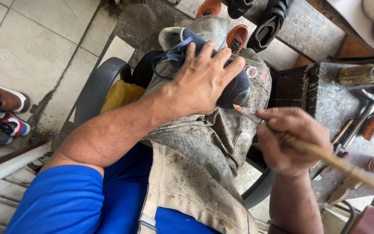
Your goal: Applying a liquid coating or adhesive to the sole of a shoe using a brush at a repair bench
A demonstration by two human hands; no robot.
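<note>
My left hand [204, 78] presses down on a dark blue shoe [238, 90] with blue laces that lies across my lap on a stained grey apron [195, 169]. My right hand [291, 138] grips a thin wooden-handled brush [325, 157]. The brush's tip points at the shoe's toe end, just short of touching it.
A grimy workbench [330, 99] at right carries a bottle [362, 73], a hammer [371, 108] and small jars. Shoes stand ahead on the floor [265, 24] and others lie at far left [3, 99]. I sit in a dark chair [98, 86] with a yellow cushion.
</note>
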